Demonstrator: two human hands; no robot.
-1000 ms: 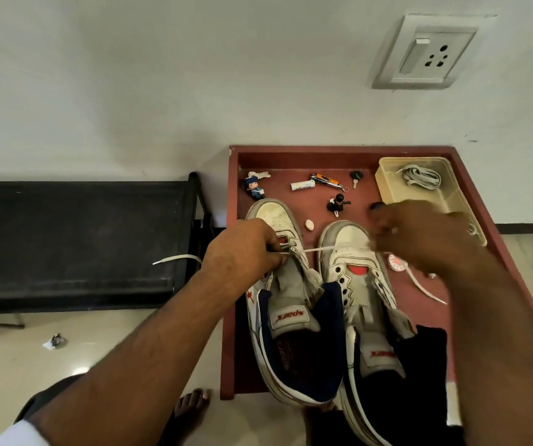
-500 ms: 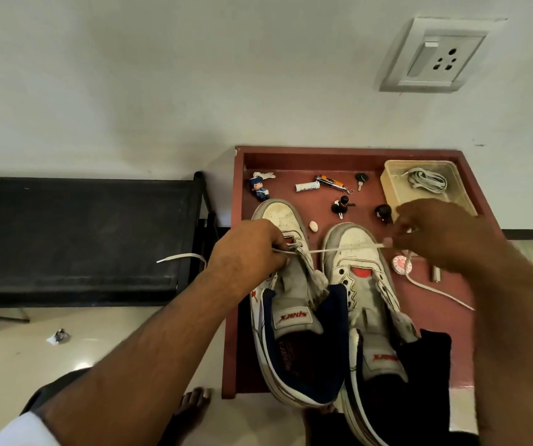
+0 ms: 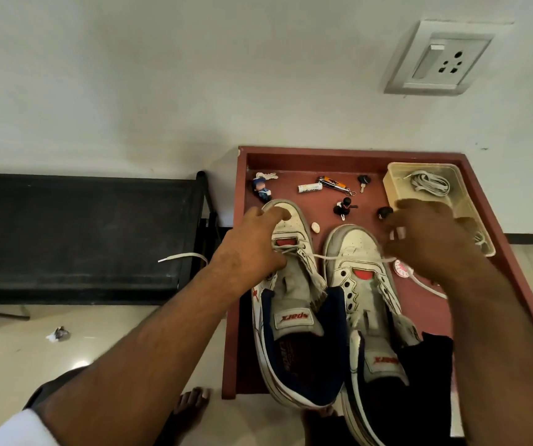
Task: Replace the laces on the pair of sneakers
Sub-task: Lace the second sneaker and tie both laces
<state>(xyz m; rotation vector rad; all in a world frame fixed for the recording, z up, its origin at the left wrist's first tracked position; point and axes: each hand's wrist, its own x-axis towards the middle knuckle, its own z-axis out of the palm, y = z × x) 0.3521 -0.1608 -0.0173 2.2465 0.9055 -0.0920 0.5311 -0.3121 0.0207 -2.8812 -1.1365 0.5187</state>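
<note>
Along the near edge of the red tray stand two white sneakers, the left sneaker beside the right sneaker. A white lace runs taut from the left sneaker's lowest eyelets across the right sneaker's toe. My left hand grips one end beside the eyelets while my right hand pinches the other; a spare lace lies in the clear box at the tray's far right corner.
</note>
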